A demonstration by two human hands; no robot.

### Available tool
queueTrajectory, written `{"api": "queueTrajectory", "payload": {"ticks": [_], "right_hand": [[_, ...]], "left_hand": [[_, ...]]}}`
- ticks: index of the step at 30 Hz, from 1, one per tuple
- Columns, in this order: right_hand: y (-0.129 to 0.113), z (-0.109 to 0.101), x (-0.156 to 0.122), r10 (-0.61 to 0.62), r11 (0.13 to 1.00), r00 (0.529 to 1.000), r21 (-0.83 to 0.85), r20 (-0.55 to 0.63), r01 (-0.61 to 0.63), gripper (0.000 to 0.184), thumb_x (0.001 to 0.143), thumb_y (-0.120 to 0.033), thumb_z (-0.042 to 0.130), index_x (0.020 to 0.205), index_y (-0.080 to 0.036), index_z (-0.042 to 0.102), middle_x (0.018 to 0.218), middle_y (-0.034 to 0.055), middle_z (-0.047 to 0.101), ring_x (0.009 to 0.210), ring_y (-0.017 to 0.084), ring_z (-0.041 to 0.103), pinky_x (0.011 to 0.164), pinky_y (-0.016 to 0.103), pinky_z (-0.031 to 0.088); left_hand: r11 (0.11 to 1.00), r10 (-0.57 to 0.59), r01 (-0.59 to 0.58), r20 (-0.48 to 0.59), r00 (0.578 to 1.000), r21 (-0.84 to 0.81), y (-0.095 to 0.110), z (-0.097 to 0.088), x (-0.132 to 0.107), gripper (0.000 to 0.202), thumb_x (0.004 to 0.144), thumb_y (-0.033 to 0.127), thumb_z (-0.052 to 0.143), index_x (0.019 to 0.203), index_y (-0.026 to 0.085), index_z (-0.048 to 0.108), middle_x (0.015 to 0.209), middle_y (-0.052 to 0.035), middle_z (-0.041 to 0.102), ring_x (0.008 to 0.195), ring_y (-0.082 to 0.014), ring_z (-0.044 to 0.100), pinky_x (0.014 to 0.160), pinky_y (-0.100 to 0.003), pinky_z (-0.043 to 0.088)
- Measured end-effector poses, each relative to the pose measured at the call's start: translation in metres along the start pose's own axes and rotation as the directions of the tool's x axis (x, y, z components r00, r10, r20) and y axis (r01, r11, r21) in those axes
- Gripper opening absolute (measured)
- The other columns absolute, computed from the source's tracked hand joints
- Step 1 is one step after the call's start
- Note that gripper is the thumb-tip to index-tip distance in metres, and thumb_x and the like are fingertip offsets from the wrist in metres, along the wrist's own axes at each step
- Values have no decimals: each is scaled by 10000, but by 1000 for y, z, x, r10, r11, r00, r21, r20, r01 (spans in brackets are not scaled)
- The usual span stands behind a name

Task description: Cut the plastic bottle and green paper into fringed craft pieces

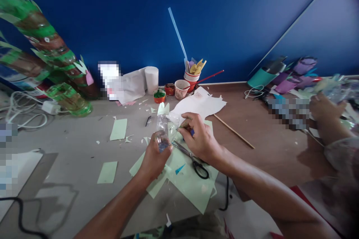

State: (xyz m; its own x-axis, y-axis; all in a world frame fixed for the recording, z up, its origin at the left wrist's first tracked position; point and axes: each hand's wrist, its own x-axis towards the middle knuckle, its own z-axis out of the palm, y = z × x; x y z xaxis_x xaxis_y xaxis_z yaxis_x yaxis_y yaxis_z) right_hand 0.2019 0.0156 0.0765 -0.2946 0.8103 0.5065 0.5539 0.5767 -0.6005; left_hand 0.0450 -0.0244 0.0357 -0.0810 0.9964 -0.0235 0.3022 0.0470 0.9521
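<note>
My left hand is wrapped round a clear plastic bottle, tilted above the sheets. A pale green paper piece with pointed tips shows at the bottle's far end. Thumb and fingers pinched, my right hand is at the bottle's right side; whatever is in the pinch is too small to make out. Something blue shows between its fingers. Black-handled scissors lie below that hand on light green paper. A small blue paper triangle lies beside them.
Pale green cards and paper scraps lie leftward. Behind are paint cups, a tool cup and a white roll. A wooden stick lies right. Painted bottle columns stand left. Another person's hand is at far right.
</note>
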Motion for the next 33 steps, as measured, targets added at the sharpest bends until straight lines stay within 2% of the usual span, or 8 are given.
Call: {"api": "queueTrajectory", "payload": {"ticks": [5,8,12,15,20,27,30,33], "right_hand": [[0,-2,4,109,993,993,44,46,-111,332,783,-146,557,1092,-174,438,606,-66,508,532,103,490,582,220,400],[3,-4,8,229,947,966,203,116,-249,296,796,-181,547,1072,-188,442,548,-97,444,491,93,434,537,214,374],[8,-7,9,329,827,937,443,117,-346,257,834,-228,490,1078,-181,424,593,-79,502,462,81,422,488,210,366],[10,-8,3,344,814,936,475,73,-336,225,831,-238,486,1042,-166,453,633,-51,529,466,78,431,468,208,364],[11,-1,-12,317,890,946,324,69,-322,130,820,-207,498,926,-155,551,673,-9,557,530,96,479,492,213,388],[11,9,-25,42,982,999,184,25,-46,178,832,-135,468,978,-177,560,840,46,568,704,143,524,663,274,442],[14,8,-23,85,978,993,196,-79,-68,97,775,-143,542,852,-192,510,813,24,533,678,139,496,653,280,427],[24,3,-16,219,951,945,269,-244,-151,188,724,-144,585,708,-209,409,740,-10,480,680,135,477,643,269,407]], "left_hand": [[999,-20,21,22,1000,-27,4,-1,-2,150,704,199,545,853,185,530,849,-22,573,765,-155,535,704,-290,417],[995,-51,54,34,998,-89,8,-2,-1,117,687,203,562,801,191,544,792,-6,570,743,-154,528,691,-284,410],[964,-129,138,54,990,-227,9,-1,1,141,645,221,623,758,184,547,720,10,560,692,-142,515,676,-268,403],[910,-157,193,126,980,-366,6,0,2,169,652,226,638,785,179,545,722,15,559,688,-131,516,686,-264,407],[858,-151,229,200,968,-460,-3,1,3,215,685,231,642,874,174,558,767,7,570,726,-133,540,710,-270,431],[841,-180,260,208,962,-474,-7,2,4,212,689,244,660,863,173,563,796,4,575,741,-130,552,723,-277,449],[834,-227,297,200,953,-465,-6,2,4,240,674,253,675,872,166,570,792,-2,583,729,-128,559,724,-275,450],[828,-246,310,193,950,-467,-6,0,5,258,669,260,684,879,165,568,789,-1,580,707,-122,559,743,-285,454]]}}
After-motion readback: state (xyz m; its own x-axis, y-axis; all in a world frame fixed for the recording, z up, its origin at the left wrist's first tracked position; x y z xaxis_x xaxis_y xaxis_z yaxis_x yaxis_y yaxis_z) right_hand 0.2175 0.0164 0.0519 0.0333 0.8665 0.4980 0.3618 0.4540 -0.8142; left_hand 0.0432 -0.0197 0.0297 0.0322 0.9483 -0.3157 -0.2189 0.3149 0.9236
